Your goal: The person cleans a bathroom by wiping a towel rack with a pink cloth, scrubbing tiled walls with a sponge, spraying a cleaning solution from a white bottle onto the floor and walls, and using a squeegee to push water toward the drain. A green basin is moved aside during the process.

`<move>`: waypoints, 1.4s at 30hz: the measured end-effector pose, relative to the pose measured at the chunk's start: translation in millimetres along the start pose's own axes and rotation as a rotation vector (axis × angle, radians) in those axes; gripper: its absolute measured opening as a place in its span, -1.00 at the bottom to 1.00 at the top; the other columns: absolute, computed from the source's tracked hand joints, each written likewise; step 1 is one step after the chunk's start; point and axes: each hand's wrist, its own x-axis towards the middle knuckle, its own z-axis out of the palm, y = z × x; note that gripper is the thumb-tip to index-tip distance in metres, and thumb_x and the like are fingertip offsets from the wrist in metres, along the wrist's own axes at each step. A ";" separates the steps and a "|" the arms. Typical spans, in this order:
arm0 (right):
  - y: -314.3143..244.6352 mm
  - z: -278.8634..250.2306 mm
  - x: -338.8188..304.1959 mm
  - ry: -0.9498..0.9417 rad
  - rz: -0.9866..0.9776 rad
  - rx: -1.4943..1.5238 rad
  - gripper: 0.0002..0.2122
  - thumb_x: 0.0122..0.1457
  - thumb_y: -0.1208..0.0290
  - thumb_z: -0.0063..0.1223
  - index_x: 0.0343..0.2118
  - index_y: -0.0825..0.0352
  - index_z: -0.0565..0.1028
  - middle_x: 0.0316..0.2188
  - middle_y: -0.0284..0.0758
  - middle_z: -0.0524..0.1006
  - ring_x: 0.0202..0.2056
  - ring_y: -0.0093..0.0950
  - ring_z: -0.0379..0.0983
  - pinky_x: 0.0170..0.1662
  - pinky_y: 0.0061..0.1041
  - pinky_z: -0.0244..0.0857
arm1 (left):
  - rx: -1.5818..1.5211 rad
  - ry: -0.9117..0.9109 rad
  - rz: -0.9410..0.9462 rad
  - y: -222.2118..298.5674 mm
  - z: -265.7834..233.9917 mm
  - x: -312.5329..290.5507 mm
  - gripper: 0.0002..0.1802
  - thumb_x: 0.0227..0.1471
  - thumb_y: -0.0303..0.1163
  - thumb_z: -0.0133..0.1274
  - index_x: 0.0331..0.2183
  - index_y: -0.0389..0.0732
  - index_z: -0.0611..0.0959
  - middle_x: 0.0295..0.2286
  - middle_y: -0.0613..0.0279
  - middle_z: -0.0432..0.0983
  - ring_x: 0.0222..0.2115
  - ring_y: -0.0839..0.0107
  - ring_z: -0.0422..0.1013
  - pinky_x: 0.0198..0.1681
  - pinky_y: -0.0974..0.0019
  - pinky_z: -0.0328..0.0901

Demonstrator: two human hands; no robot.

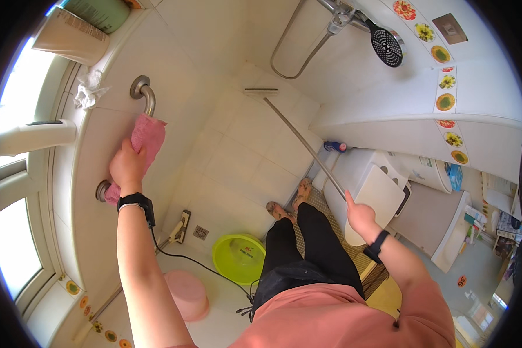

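My left hand [127, 165] is closed around a pink cloth [149, 139], which is wrapped over a metal grab bar [149, 100] fixed to the left wall. Most of the bar is hidden under the cloth; its upper bend and round end mounts show. In my right hand [361, 218] is the upper end of a long-handled squeegee [307, 145], held in closed fingers. Its thin metal pole slants away toward the far wall tiles, and the narrow flat head [261, 91] lies beyond my feet.
A green basin [238, 259] and a pink bucket [187, 294] stand on the floor beside a brush-headed pole [183, 227]. A shower head [385, 46] with its hose hangs at the far right. The white toilet [374, 200] stands to the right. Bottles [71, 36] line the window ledge.
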 end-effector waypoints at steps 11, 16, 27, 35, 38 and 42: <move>-1.3 4.1 13.4 0.251 0.022 0.394 -0.55 0.15 0.26 -0.22 0.15 0.05 0.18 -0.46 -0.10 0.53 -0.40 -0.10 0.47 -0.34 -0.13 0.31 | 0.014 -0.034 -0.021 0.0 -0.8 1.1 -0.66 -0.18 -0.08 0.09 -0.43 -0.15 0.50 -0.56 0.04 0.52 -0.53 0.00 0.46 -0.49 0.00 0.36; 9.8 9.8 7.0 0.316 0.006 0.497 -0.52 0.14 0.27 -0.17 0.17 0.06 0.16 -0.39 -0.07 0.53 -0.35 -0.10 0.47 -0.30 -0.14 0.31 | -0.003 -0.025 -0.020 -0.2 0.0 0.2 -0.65 -0.17 -0.08 0.08 -0.43 -0.14 0.50 -0.57 0.03 0.52 -0.53 0.00 0.46 -0.48 0.00 0.36; -7.2 -34.0 27.2 0.390 -0.102 0.517 -0.54 0.15 0.24 -0.13 0.14 0.08 0.22 -0.31 -0.14 0.54 -0.28 -0.13 0.46 -0.25 -0.19 0.33 | 0.024 -0.070 -0.039 2.1 -3.0 1.6 -0.59 -0.15 -0.05 0.06 -0.31 -0.15 0.51 -0.50 -0.04 0.53 -0.47 -0.03 0.46 -0.42 -0.02 0.35; -5.3 -48.5 75.5 0.505 -0.232 0.641 -0.58 0.15 0.20 -0.16 0.09 0.14 0.30 -0.23 -0.11 0.51 -0.20 -0.14 0.44 -0.16 -0.28 0.32 | 0.075 -0.063 -0.032 -1.2 1.5 1.6 -0.58 -0.15 -0.04 0.05 -0.30 -0.14 0.51 -0.50 -0.05 0.53 -0.47 -0.05 0.46 -0.43 -0.04 0.34; 41.6 -33.5 35.1 0.329 0.003 0.743 -0.55 0.15 0.19 -0.12 0.13 0.09 0.27 -0.08 -0.19 0.47 -0.08 -0.24 0.41 -0.06 -0.38 0.28 | 0.084 -0.063 -0.051 -4.4 3.9 1.6 -0.59 -0.14 -0.04 0.06 -0.32 -0.14 0.51 -0.51 -0.04 0.53 -0.48 -0.05 0.46 -0.43 -0.04 0.34; 43.8 -40.7 46.8 0.288 0.007 0.589 -0.58 0.15 0.20 -0.15 0.11 0.08 0.29 -0.06 -0.15 0.45 -0.06 -0.20 0.39 -0.05 -0.33 0.27 | 0.075 -0.034 -0.019 -4.6 5.5 1.6 -0.59 -0.13 -0.03 0.06 -0.33 -0.14 0.50 -0.52 -0.04 0.53 -0.49 -0.04 0.46 -0.44 -0.03 0.35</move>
